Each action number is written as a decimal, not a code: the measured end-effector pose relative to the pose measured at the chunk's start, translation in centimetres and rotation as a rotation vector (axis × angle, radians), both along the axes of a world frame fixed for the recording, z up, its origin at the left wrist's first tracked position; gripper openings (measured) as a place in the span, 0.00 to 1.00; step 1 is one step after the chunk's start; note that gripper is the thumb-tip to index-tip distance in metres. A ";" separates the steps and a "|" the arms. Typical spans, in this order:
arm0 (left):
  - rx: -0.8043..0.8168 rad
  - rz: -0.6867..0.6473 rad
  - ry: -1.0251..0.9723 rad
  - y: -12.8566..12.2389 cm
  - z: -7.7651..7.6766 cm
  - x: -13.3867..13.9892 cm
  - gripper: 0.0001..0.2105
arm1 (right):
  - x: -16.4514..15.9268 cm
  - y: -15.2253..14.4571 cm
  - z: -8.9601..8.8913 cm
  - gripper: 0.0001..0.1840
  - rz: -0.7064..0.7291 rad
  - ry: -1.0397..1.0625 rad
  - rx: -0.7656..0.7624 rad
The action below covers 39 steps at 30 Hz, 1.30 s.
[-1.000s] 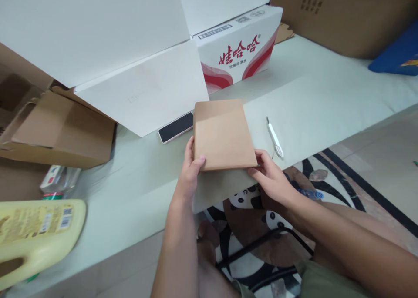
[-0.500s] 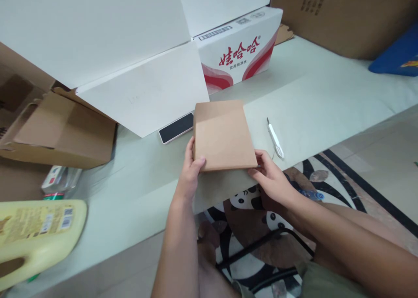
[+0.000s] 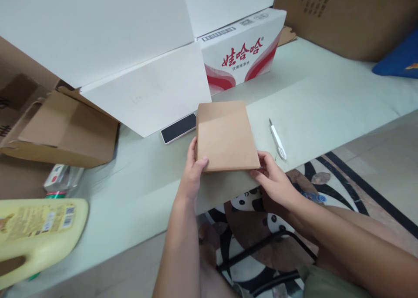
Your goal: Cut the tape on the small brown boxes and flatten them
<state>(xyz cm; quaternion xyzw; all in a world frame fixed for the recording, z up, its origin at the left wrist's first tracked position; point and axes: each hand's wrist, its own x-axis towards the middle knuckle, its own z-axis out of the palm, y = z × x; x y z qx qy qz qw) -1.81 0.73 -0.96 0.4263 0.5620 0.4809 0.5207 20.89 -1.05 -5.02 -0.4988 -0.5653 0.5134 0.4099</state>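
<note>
Brown box: flat brown box (image 3: 227,137) front & ctr, nr the front edge of the pale table (image 3: 143,193); resting or lifted, can't tell. Squarish, top plain matte tan w/ a faint shadow band across the far end; thin side wall showing on the L. No print on the top.

L hand: left hand (image 3: 192,172) clamped on the near L corner, thumb on top, fingers down the L side.

R hand: right hand (image 3: 269,174) pinching the near R corner, thumb low at the front, fingers round the R side.

Phone: dark-faced phone (image 3: 174,131), pale rim, just L of the box; its R end meets the box's L edge in view, contact unclear.

Cutter: white cutter (image 3: 277,141) lying R of the box, dark tip pointing away.

Red-and-white carton: water carton (image 3: 243,56) behind, big red 娃哈哈 w/ ® mark, smaller 饮用纯净水 under it = brand + purified drinking water; barcode & QR-type block along the top.

Yellow jug: yellow jug (image 3: 65,250) far L, label w/ brownish text + code blocks, too blurry to read.

Big carton: brown carton (image 3: 352,28) back R, dark columns of characters, illegible.

Blue item: blue item (image 3: 398,61) at the R edge, orange-yellow mark, partly cut off.
</note>
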 end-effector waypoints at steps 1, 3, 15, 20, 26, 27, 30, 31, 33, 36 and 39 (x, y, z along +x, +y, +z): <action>0.003 0.000 0.002 0.0 0.0 0.0 0.40 | 0.0 0.0 0.0 0.22 0.000 0.000 -0.003; 0.004 -0.004 0.013 0.0 0.0 0.0 0.40 | -0.1 -0.1 0.0 0.22 -0.004 -0.005 -0.011; -0.003 -0.016 0.035 -0.1 0.1 -0.1 0.39 | 0.0 -0.1 0.2 0.22 -0.012 -0.033 -0.008; -0.011 -0.013 0.027 -0.1 0.1 -0.1 0.40 | 0.0 -0.1 0.4 0.22 -0.002 -0.031 -0.013; -0.016 -0.006 0.004 -0.1 0.2 0.0 0.41 | 0.1 0.0 0.2 0.22 0.001 -0.020 0.001; -0.016 -0.005 0.002 -0.1 0.2 0.0 0.40 | 0.1 0.0 0.2 0.22 0.003 -0.018 0.000; -0.003 -0.005 0.010 -0.1 0.1 0.0 0.39 | 0.1 0.0 0.2 0.22 0.000 -0.017 -0.005; 0.002 -0.008 0.014 -0.1 0.1 0.0 0.38 | 0.1 -0.1 0.3 0.22 -0.001 -0.017 -0.006; 0.006 -0.012 0.020 -0.1 0.0 -0.1 0.37 | 0.1 -0.1 0.3 0.21 -0.003 -0.015 -0.005; 0.002 -0.010 0.023 -0.1 0.0 -0.1 0.38 | 0.0 0.0 0.3 0.22 -0.003 -0.016 -0.002; -0.002 -0.003 0.024 -0.1 0.0 -0.1 0.39 | 0.0 0.0 0.2 0.23 -0.003 -0.019 -0.006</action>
